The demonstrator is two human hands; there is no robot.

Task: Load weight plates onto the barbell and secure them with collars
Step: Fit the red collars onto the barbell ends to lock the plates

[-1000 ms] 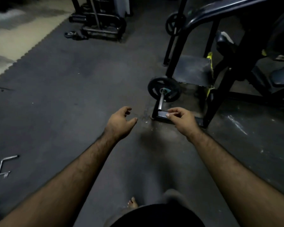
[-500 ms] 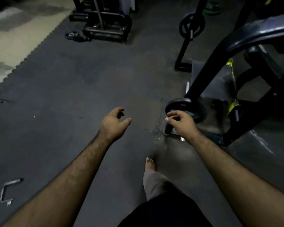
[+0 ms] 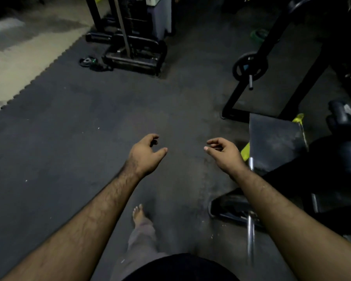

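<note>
1. L hand (image 3: 144, 157): out in front over the floor, fingers loosely curled, thumb apart from them, holding nothing.
2. R hand (image 3: 224, 154): same height, fingers half curled; thumb and forefinger close together, maybe on smth thin and dark. Too small to tell what, or whether anything is pinched at all.
3. Barbell (image 3: 251, 232): bare steel sleeve, smooth, shiny, round; runs low right, partly under the R forearm.
4. Weight plate (image 3: 227, 206): dark disc, rubber or painted iron, already on that sleeve, near its inner end; half hidden by the forearm.
5. Second plate (image 3: 249, 66): black, spoked w/ hand holes, sits on a short steel peg of a black tube frame (image 3: 272, 40), upper right, well apart from the bar.
6. Small plates (image 3: 88, 62): flat on the floor upper left, beside a black machine base (image 3: 133, 58).
7. Floor mat (image 3: 69, 118): dark grey rubber, matte, scuffed; toothed interlock edge against pale floor at left.
8. Padded bench (image 3: 276, 142): dark, worn top w/ yellow trim, just beside R hand.
9. Step, est.: between plates. One on, no collar seen.
10. Next, est.: fetch another plate. Needs a two-hand grip at the rim, bore lined up w/ the sleeve end, then slid in flush.
</note>
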